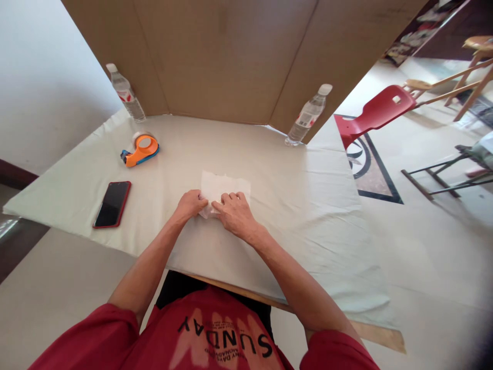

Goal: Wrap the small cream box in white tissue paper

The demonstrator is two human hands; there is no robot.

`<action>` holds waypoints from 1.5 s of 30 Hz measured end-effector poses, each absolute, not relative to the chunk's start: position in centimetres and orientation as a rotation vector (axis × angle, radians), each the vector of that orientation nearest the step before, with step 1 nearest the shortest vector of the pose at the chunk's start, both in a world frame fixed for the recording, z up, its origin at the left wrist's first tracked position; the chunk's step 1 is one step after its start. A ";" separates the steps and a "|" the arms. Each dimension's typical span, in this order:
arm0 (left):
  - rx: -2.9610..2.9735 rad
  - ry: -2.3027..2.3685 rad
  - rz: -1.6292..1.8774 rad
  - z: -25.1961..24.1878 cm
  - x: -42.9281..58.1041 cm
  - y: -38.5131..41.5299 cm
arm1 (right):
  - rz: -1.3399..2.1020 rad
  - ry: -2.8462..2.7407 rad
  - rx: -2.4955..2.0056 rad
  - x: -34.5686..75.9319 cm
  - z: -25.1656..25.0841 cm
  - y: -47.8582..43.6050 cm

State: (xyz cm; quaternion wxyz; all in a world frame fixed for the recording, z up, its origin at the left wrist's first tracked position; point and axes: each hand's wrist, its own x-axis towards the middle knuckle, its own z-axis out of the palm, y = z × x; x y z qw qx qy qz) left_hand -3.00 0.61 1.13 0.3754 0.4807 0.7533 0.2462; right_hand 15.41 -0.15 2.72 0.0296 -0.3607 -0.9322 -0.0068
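Note:
A thin white tissue lies spread on the cloth-covered table in front of me, slightly creased. At its left edge, my left hand is closed, with thumb and curled fingers gripping the tissue's near-left part. My right hand rests over the near-right part, its bent fingers apart and their tips touching the sheet. The right thumb points toward the left hand. Between the two hands the tissue is bunched up, and I cannot make out whether something small lies in it.
An orange and blue tape dispenser and a red-cased phone lie on the left. Water bottles stand at the back left and back right, before a tall cardboard panel. A red chair is beyond the table's right side.

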 end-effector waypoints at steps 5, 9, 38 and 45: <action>1.043 1.737 0.777 1.9 -2.1 0.6 | -0.010 -2.880 -1.108 15.4 2.8 -0.1; 0.909 1.597 0.837 2.5 -1.6 0.2 | 0.027 -2.884 -1.107 15.6 3.0 -0.1; 2.276 1.591 0.650 0.7 -0.3 -3.4 | 0.803 -1.746 -1.874 21.8 -1.1 -0.5; 2.316 1.563 0.545 1.5 -0.5 -3.0 | 0.742 -1.837 -1.971 21.1 -0.7 0.1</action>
